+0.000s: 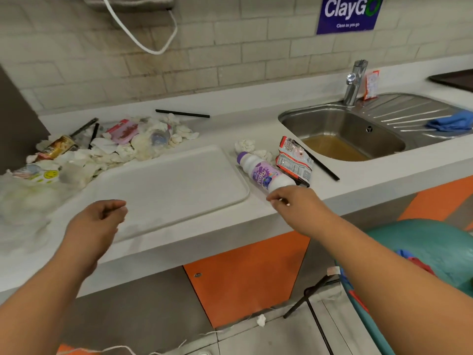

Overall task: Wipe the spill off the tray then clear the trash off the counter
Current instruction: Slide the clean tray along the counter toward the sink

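Desk, one: pale, running left to right, orange panels beneath.
Sink, one: steel, set in the desk at far right, brown water in the bowl; one tap behind it, one blue cloth on the drainer.
Tray, one: pale, flat on the desk, centre near.
Trash heap, one: crumpled tissues piled far left of the tray, touching its left edge; includes one can and one pink wrapper.
Bottle, one: white with a purple label, lying on its side just right of the tray.
Snack wrapper, one: just right of the bottle.
Straws, black, two loose: one far, one beside the snack wrapper.
Tissue balls, two: just beyond the bottle.
Left hand: above the tray's near left corner, fingers loosely curled, holding nothing.
Right hand: at the bottle's near end, fingers curled narrow; whether they grip the bottle cannot be told.
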{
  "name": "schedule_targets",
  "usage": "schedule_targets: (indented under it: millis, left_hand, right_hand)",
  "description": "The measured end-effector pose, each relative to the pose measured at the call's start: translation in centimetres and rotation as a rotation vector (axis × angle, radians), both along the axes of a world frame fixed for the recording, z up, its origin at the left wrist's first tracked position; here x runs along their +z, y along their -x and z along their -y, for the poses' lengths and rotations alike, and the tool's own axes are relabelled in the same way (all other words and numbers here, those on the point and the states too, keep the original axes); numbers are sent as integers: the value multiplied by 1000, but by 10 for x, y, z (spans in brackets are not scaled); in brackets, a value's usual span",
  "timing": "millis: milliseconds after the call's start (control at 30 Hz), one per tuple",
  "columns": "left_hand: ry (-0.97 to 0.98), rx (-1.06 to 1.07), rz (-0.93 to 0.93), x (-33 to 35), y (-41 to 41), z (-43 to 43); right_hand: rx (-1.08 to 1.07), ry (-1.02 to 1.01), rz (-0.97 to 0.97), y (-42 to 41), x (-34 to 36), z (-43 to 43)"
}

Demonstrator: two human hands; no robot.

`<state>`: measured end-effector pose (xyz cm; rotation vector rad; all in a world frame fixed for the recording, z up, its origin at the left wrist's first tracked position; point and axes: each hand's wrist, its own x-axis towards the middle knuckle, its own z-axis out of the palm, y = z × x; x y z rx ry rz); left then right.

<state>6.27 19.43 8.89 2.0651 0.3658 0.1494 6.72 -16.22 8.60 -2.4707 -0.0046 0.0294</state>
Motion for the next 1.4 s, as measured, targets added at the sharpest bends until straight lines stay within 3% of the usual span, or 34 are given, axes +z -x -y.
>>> schedule_targets:
  millis: [233,400,667,833,1000,1200,1400]
  left_hand:
    - [-251,101,-69,-8,-4,-17]
    - [-260,173,-122,-20,-5,-35]
    - [-141,181,-203,-31,-13,-56]
    - [-246,212,-251,-34,-19,-62]
    - [-255,207,-292,-34,-25,-68]
    - [-220,238,-279,-36,-23,-70]
    - [-212,279,-150,-39,-14,-65]
  right_hand:
    - [130,345,-103,-40,-4,-59]
    - [137,446,-174,-54,-20,-74]
    - [60,446,-199,-67,-29,-83]
    - [13,313,-290,-73,-23,-86]
    - [-71,129,-406,-74,-16,-92]
    - [-164,-155,-412,-69,-8,-91]
    - [-166,-141,-411,-60,-7,-86]
